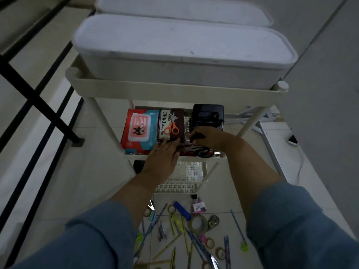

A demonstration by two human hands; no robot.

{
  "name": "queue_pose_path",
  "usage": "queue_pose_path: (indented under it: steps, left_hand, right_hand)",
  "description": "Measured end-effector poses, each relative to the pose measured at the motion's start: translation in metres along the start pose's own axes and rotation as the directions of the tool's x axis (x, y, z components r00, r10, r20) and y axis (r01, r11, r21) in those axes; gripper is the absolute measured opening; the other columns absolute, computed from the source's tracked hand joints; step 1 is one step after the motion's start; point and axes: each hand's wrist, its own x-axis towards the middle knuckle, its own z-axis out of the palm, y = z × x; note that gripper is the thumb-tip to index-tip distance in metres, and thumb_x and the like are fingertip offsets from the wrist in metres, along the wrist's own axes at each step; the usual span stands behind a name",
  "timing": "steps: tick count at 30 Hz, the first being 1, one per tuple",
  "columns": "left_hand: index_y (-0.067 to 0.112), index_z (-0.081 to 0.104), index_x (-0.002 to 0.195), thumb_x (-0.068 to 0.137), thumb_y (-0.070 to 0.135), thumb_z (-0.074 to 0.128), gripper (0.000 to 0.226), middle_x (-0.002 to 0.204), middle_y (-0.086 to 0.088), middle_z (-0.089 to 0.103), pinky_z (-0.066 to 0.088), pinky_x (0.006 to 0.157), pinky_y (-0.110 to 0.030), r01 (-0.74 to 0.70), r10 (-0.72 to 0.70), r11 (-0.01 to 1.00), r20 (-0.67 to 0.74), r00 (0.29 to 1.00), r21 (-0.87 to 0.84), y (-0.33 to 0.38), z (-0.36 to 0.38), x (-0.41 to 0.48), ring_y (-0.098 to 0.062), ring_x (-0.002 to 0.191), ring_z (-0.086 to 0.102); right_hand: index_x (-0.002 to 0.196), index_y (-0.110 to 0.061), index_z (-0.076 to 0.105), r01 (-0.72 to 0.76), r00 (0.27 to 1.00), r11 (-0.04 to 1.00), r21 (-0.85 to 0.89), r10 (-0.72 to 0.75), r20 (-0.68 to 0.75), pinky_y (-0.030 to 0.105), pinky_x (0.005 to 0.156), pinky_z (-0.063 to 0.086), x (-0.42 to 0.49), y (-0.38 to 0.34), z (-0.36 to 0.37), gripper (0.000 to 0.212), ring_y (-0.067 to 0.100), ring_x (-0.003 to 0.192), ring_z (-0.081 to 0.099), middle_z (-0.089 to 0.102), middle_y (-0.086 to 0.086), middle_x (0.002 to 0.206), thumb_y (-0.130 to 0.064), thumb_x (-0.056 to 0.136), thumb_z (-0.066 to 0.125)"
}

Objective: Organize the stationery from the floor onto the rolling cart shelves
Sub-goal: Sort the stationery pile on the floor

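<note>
Middle shelf of the rolling cart (174, 90), seen from above, left to right. At the left of the shelf we see a pack of wet wipes (138, 131), lying flat. Just beside it lies a stamp pad tin (171, 125), with small orange scissors (171, 128) resting on its lid. Our left hand (163, 158) lies flat and spread, fingers extended, its fingertips touching the near edge of the tin; it grips nothing. Further right, our right hand (207, 137) is curled around a small dark object (197, 137), too dim to identify, just in front of a black hole punch (207, 115) that stands at the right end of the shelf. A second pair of scissors with dark handles (204, 153) lies at the shelf's near rim, below that hand. Two white lidded boxes (184, 47) fill the top shelf; the perforated bottom shelf (186, 171) appears bare where visible.

We judge the task to be at an early stage: a few bulky items are shelved, while the floor (223, 202) in front still holds most of the stationery, namely scattered pencils and pens (171, 243), tape rolls (199, 224), a blue cutter (182, 210) and a metal clip (151, 206).
</note>
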Motion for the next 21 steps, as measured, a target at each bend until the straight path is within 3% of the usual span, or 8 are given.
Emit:
queue_pose_path:
  steps: [2,4,6,9,14,18,21]
  left_hand:
    - [0.019,0.017,0.149,0.1,0.037,0.013,0.052,0.154,0.001,0.028,0.002,0.118,-0.031,-0.005,0.004,0.998,0.012,1.0,0.061,-0.001,0.003,0.001,-0.016,0.146,0.011]
    - [0.019,0.021,0.148,0.085,0.047,-0.007,0.074,0.152,0.0,0.031,0.003,0.118,-0.032,-0.02,0.021,0.994,-0.006,1.0,0.111,-0.001,0.006,0.003,-0.015,0.144,0.019]
    - [0.018,0.025,0.147,0.075,0.048,-0.013,0.087,0.15,0.0,0.036,0.006,0.118,-0.033,-0.026,0.029,0.99,-0.024,0.999,0.139,-0.001,0.009,0.004,-0.015,0.14,0.029]
    - [0.018,0.027,0.147,0.074,0.048,-0.014,0.089,0.149,0.0,0.037,0.007,0.119,-0.034,-0.01,0.012,0.988,-0.01,1.0,0.155,0.0,0.009,0.005,-0.014,0.137,0.033]
    - [0.018,0.029,0.146,0.084,0.049,-0.003,0.077,0.148,0.0,0.038,0.005,0.118,-0.034,0.011,-0.01,0.986,-0.011,1.0,0.169,0.005,0.01,0.005,-0.015,0.136,0.034]
    - [0.015,0.035,0.143,0.077,0.054,-0.006,0.088,0.146,-0.004,0.041,0.008,0.118,-0.035,-0.022,0.021,0.99,0.009,1.0,0.141,0.006,0.011,0.006,-0.019,0.136,0.036]
    - [0.009,0.043,0.138,0.084,0.052,0.008,0.078,0.141,-0.011,0.045,0.023,0.114,-0.038,-0.017,0.018,0.997,-0.011,1.0,0.072,0.006,0.014,0.006,-0.027,0.13,0.043]
  right_hand:
    - [0.118,-0.004,0.059,-0.024,1.0,1.0,-0.015,0.024,-0.01,0.022,0.085,0.039,0.005,0.0,-0.001,0.026,0.026,0.113,0.053,0.057,0.014,0.121,-0.006,0.092,0.054]
    - [0.118,-0.004,0.059,-0.05,0.999,0.998,-0.032,0.049,-0.021,0.023,0.086,0.039,0.009,0.0,0.0,0.026,0.026,0.114,0.052,0.057,0.014,0.123,-0.005,0.093,0.053]
    - [0.121,-0.005,0.058,-0.062,0.998,0.995,-0.081,0.06,-0.026,0.023,0.09,0.037,0.012,0.0,0.003,0.028,0.026,0.116,0.051,0.055,0.015,0.126,-0.007,0.094,0.052]
    - [0.135,-0.013,0.048,-0.098,0.995,0.967,-0.237,0.087,-0.056,0.035,0.107,0.031,0.011,0.001,0.009,0.037,0.031,0.123,0.042,0.046,0.014,0.135,-0.019,0.098,0.046]
    - [0.148,-0.022,0.027,-0.191,0.924,0.951,-0.244,0.09,-0.372,0.043,0.106,0.035,-0.002,0.009,0.037,0.051,0.034,0.131,0.029,0.03,0.011,0.146,-0.021,0.098,0.042]
    - [0.151,-0.015,0.011,-0.283,0.871,0.93,-0.237,0.146,-0.468,0.042,0.118,0.012,-0.01,0.021,0.071,0.053,0.028,0.147,0.004,0.007,0.005,0.159,-0.023,0.102,0.031]
    - [0.151,-0.013,0.003,-0.276,0.87,0.94,-0.201,0.155,-0.468,0.038,0.119,0.003,-0.015,0.026,0.084,0.054,0.025,0.147,-0.006,-0.001,0.005,0.159,-0.027,0.103,0.024]
